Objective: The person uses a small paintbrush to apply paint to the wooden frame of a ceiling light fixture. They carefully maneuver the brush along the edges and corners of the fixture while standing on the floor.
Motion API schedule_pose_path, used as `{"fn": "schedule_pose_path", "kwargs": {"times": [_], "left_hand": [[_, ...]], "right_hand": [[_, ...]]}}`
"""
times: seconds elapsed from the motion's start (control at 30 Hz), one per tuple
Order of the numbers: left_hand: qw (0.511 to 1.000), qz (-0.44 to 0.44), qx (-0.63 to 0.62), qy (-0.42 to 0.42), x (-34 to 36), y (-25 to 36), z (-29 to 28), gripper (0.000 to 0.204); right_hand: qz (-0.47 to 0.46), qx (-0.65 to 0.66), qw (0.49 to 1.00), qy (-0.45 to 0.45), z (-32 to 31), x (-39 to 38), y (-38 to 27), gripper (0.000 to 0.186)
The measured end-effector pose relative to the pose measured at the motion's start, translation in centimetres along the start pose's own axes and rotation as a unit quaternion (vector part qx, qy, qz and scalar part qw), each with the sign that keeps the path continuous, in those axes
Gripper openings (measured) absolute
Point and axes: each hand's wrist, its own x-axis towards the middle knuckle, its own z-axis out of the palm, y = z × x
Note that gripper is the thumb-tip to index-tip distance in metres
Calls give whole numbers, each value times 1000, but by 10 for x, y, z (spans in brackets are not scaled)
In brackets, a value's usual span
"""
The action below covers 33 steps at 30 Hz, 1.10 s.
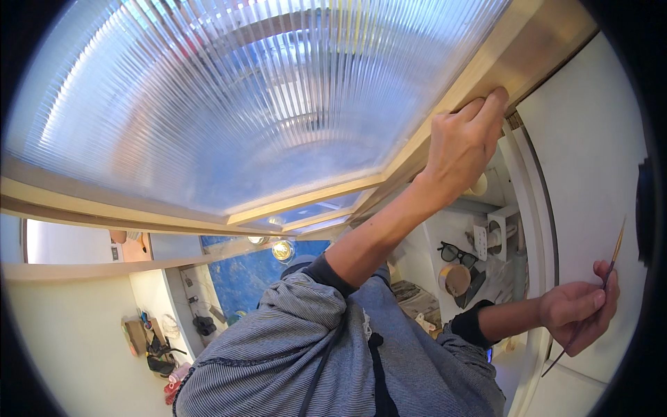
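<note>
A wooden frame [399, 163] holds a large ribbed clear pane [278, 104] across the upper left. Against the frame's right-hand rail is my left hand [467, 142], raised, its fingers curled closed on the wood; the fingertips are partly hidden. Lower and farther right, my right hand [583, 313] is closed around a thin paintbrush [611, 257]. The brush slants, with its pale, pointed bristles upward and the dark handle end sticking out below the hand. A white panel [590, 139] lies behind the brush, and whether the bristles touch it I cannot tell.
Below on the right, a shelf bears dark-rimmed glasses [457, 254], a round tub [455, 279] and other small items. A blue floor covering [240, 278] with a light-coloured can [283, 251] shows lower left. Tools and a dark strap [161, 358] lie at the far left.
</note>
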Motion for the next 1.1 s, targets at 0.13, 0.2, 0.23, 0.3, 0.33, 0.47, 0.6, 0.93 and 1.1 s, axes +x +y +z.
{"fn": "schedule_pose_path", "kwargs": {"times": [0.13, 0.2, 0.23, 0.3, 0.33, 0.47, 0.6, 0.93, 1.1], "left_hand": [[1000, -11, -13, 17, 1, 2, 2, 12], [1000, -15, -1, -1, 2, 5, 0, 12], [1000, -1, 4, 3, 1, 3, 1, 16], [999, 26, 14, 12, -1, -2, 3, 24], [1000, 22, 14, 13, -1, -2, 3, 20], [1000, 16, 14, 14, 0, 0, 3, 11], [999, 21, 21, 16, -1, -1, 4, 11], [998, 42, 35, 24, -3, -5, 7, 18], [998, 25, 15, 50, -4, -3, 12, 11]], "right_hand": [[0, 6, 1000, 1, -2, -1, 3, 19], [-2, 8, 1000, 1, -3, -2, 3, 19], [-3, 10, 1000, 6, -2, -1, 3, 19], [-4, 11, 1000, 8, -2, -1, 2, 19], [-6, 7, 1000, 4, -2, -1, 2, 19], [-13, 6, 1000, -3, -3, -1, 3, 20], [-13, 2, 1000, -12, -3, 0, 2, 20], [2, 9, 1000, -10, -3, -2, 3, 20], [1, -6, 1000, -2, 0, -2, -1, 21]]}}
